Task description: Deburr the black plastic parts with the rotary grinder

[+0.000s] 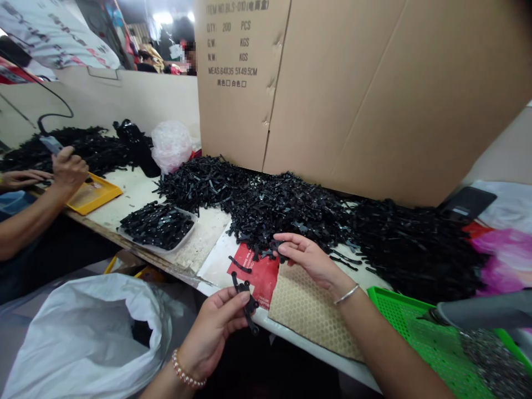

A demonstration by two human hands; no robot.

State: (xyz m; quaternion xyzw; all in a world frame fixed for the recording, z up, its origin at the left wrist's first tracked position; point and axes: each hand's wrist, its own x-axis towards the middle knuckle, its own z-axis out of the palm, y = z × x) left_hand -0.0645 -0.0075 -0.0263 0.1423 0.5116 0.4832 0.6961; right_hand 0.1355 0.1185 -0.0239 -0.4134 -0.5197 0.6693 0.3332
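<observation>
Close to the table's front edge, my left hand (218, 316) is closed on several small black strip-like pieces (251, 310) with rounded, knobbed ends, which stick out between thumb and fingers. My right hand (311, 259) reaches to the front of a big heap of similar black strips (286, 205). Its thumb and fingers pinch a black strip (279, 249), partly hidden by the fingers. A single loose strip (240, 264) lies on a red and white printed sheet (264, 277) between my hands. Under my right forearm is a tan honeycomb-patterned mat (307, 310).
A clear tray (189, 235) of black strips stands left of the sheet. A green basket (409, 327) holds small metal bits, with a grey powered tool (486, 310) over it. A tall carton (353, 100) stands behind. At left, another person's hand (70, 169) grips a tool.
</observation>
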